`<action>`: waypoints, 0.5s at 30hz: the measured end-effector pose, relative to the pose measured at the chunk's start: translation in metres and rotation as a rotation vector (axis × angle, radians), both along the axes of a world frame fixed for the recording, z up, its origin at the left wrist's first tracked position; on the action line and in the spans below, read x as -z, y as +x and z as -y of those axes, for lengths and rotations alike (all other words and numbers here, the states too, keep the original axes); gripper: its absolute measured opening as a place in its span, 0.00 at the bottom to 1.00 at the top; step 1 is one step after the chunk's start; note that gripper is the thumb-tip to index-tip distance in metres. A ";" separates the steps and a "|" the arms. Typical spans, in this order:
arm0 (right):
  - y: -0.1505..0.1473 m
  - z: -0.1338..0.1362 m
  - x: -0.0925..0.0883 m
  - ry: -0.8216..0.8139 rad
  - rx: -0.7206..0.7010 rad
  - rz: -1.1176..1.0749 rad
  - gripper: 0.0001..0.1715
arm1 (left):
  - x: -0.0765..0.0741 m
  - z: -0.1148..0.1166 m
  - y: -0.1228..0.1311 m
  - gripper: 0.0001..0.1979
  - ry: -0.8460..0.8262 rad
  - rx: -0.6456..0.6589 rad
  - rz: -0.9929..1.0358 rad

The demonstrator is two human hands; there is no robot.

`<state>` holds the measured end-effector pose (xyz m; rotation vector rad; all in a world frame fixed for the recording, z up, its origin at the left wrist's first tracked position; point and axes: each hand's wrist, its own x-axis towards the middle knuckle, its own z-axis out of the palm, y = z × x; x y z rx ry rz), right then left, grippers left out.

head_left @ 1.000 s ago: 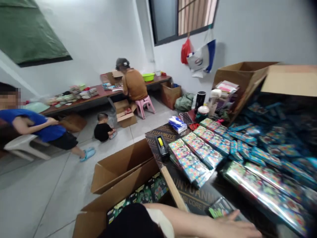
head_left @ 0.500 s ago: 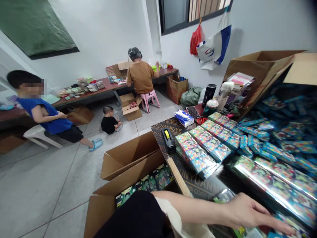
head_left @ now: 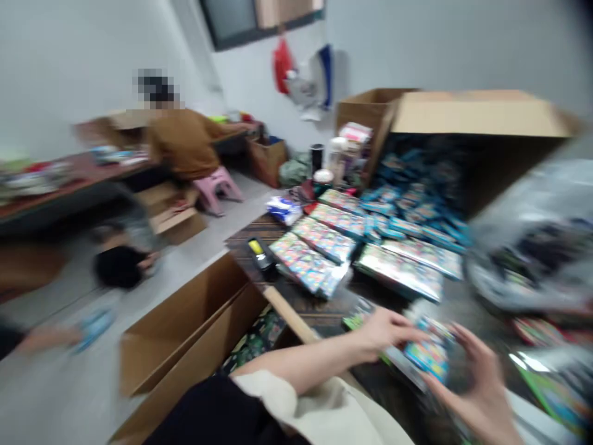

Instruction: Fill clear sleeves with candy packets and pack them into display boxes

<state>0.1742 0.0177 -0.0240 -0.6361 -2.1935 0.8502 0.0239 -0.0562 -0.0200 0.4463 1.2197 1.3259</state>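
My left hand (head_left: 383,329) and my right hand (head_left: 479,386) meet over a small colourful packet (head_left: 428,356) at the near edge of the dark table (head_left: 252,230). The left hand's fingers lie on the packet's left end. My right hand cups its right end, with the thumb under it and the fingers spread. The view is smeared by motion. Rows of shiny colourful packets (head_left: 319,244) and silvery packs (head_left: 403,272) lie on the table just beyond my hands.
A large carton (head_left: 477,114) tipped on its side spills blue packets (head_left: 417,201). A tape dispenser (head_left: 260,253) sits at the table's left edge, an open carton (head_left: 185,321) on the floor below. A person in brown (head_left: 185,142) sits at a far bench; a child (head_left: 118,267) is on the floor.
The view has swung right and blurred. My left hand drew back from its reach along the table, my right hand came into view, and both now close around a colourful packet.
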 end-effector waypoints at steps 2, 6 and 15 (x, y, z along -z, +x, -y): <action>0.003 0.002 0.001 -0.079 0.026 0.031 0.45 | -0.012 -0.001 -0.005 0.16 0.015 0.002 -0.038; 0.005 -0.007 -0.004 -0.065 0.002 0.047 0.45 | -0.011 -0.018 -0.009 0.17 0.030 0.092 -0.099; 0.041 -0.020 0.006 -0.039 0.209 0.033 0.40 | 0.022 -0.026 -0.011 0.29 0.242 0.515 -0.877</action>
